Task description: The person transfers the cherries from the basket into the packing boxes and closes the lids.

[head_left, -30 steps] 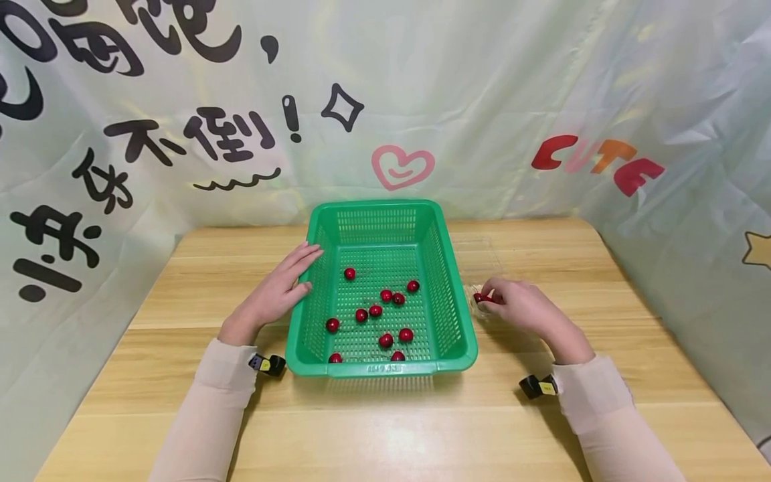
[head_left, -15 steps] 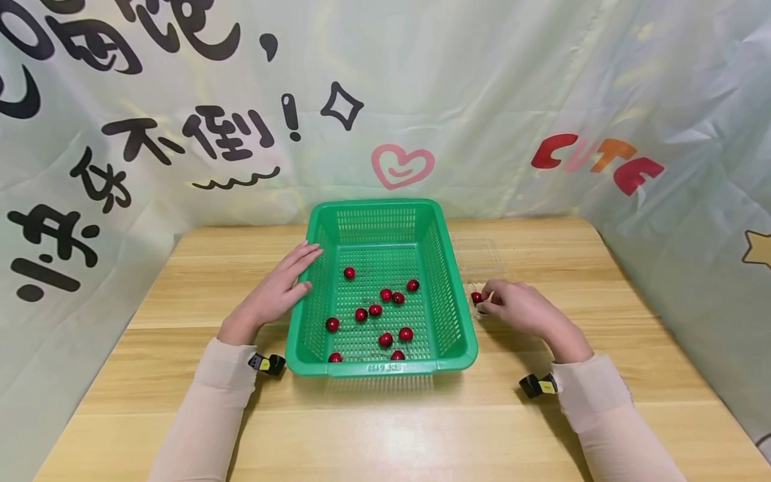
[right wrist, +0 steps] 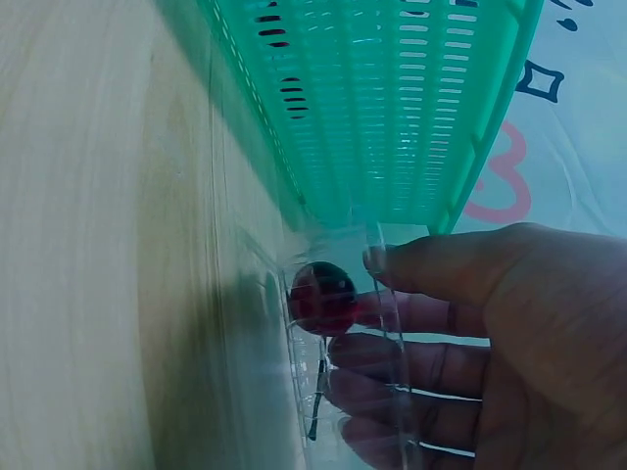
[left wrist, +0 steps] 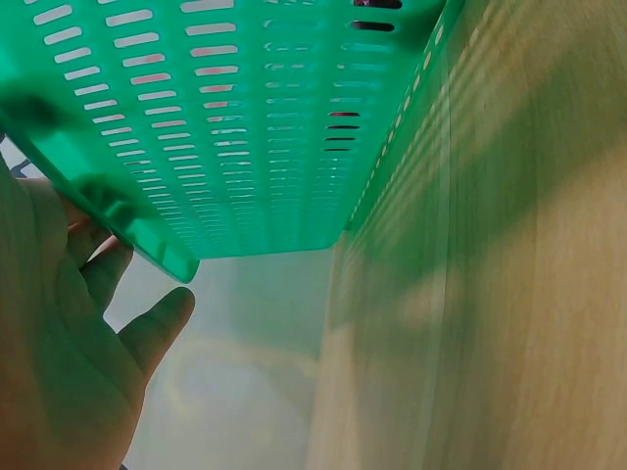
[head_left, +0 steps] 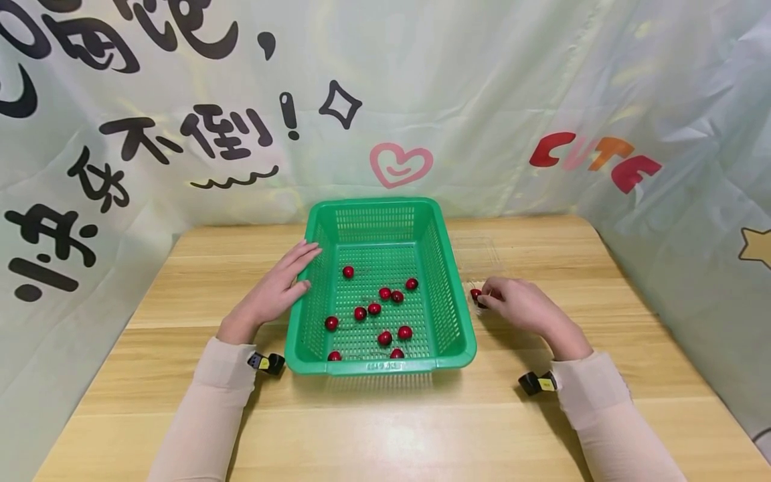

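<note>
My left hand (head_left: 274,288) rests on the left rim of the green plastic basket (head_left: 381,368), its fingers lying over the edge. In the left wrist view the thumb (left wrist: 162,323) stands apart from the rim. Several red cherries are spread over the basket's floor, one cherry (head_left: 349,272) farther back than the others. Right of the basket, my right hand (head_left: 518,304) reaches into a small clear plastic box (right wrist: 294,392). There its fingers come right up to a dark red cherry (right wrist: 323,297) with a stem; the thumb tip is beside the box wall. I cannot tell whether the cherry is pinched.
Behind my right hand lies a clear plastic lid-like piece (head_left: 476,253) on the wooden table (head_left: 385,428). Printed cloth walls (head_left: 482,134) stand at the back and sides. A small black camera (head_left: 538,383) sits at the right wrist, another black camera (head_left: 267,363) at the left.
My right fingers have shifted slightly around the cherries in the clear box; a second red patch seen earlier at the fingertips is now hidden. The left hand and the basket have stayed put.
</note>
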Action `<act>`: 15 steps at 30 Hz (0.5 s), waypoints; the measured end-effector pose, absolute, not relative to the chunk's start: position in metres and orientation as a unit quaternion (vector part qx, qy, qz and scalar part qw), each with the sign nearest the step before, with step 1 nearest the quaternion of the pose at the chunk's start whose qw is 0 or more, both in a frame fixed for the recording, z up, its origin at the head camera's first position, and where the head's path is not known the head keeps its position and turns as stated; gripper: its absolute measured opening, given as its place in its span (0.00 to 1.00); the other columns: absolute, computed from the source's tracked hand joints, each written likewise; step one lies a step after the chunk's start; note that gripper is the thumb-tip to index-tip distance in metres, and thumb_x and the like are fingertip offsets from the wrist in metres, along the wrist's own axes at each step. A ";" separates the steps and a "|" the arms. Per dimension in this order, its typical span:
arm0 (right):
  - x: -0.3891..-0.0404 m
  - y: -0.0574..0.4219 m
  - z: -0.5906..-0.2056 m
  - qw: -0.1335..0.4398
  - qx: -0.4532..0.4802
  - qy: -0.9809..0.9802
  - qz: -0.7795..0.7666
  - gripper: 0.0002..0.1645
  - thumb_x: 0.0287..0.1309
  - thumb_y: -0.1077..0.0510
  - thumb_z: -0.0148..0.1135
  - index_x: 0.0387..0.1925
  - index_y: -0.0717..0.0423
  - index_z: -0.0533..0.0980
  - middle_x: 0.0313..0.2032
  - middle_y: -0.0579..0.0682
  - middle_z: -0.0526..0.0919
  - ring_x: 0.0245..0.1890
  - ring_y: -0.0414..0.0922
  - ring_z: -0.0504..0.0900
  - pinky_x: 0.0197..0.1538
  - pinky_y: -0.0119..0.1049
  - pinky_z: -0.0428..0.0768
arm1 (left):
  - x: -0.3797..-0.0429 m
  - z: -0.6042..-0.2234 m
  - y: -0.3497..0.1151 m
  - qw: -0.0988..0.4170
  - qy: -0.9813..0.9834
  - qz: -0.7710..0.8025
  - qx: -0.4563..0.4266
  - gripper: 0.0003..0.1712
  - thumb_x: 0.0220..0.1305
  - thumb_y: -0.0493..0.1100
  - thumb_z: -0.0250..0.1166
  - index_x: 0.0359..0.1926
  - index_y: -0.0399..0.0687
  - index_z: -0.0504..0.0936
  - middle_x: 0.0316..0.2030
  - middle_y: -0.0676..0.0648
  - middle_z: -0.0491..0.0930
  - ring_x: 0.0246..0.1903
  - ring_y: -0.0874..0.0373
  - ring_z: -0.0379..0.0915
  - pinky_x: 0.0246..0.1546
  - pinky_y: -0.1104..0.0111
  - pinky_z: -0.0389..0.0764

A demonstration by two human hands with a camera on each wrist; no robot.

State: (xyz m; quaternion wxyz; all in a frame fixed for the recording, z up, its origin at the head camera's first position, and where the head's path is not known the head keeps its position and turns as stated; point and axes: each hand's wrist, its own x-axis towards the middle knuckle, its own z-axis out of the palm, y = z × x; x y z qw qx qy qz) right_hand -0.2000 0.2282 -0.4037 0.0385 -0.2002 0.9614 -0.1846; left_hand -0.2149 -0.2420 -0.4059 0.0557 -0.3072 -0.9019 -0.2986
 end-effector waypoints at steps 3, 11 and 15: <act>-0.200 0.228 -0.403 0.032 -0.196 0.962 -0.188 0.05 0.65 0.56 0.60 0.37 0.53 0.79 0.28 0.43 0.79 0.27 0.43 0.74 0.34 0.44 0.74 | -0.216 -0.407 -0.242 0.056 -0.902 -0.298 -0.307 0.35 0.67 0.41 0.52 0.74 0.45 0.59 0.74 0.46 0.52 0.75 0.49 0.35 0.68 0.42 0.52; -0.201 0.229 -0.402 0.009 -0.191 0.961 -0.198 0.07 0.65 0.55 0.60 0.39 0.55 0.79 0.29 0.44 0.80 0.28 0.44 0.76 0.34 0.46 0.75 | -0.217 -0.408 -0.243 0.061 -0.902 -0.295 -0.308 0.35 0.67 0.42 0.52 0.75 0.45 0.58 0.75 0.46 0.52 0.75 0.49 0.35 0.68 0.42 0.51; -0.201 0.229 -0.401 0.001 -0.192 0.961 -0.199 0.08 0.66 0.56 0.58 0.40 0.56 0.79 0.30 0.45 0.81 0.28 0.44 0.77 0.35 0.46 0.76 | -0.217 -0.409 -0.243 0.062 -0.902 -0.295 -0.309 0.35 0.67 0.41 0.52 0.75 0.46 0.58 0.75 0.46 0.52 0.75 0.45 0.37 0.67 0.41 0.52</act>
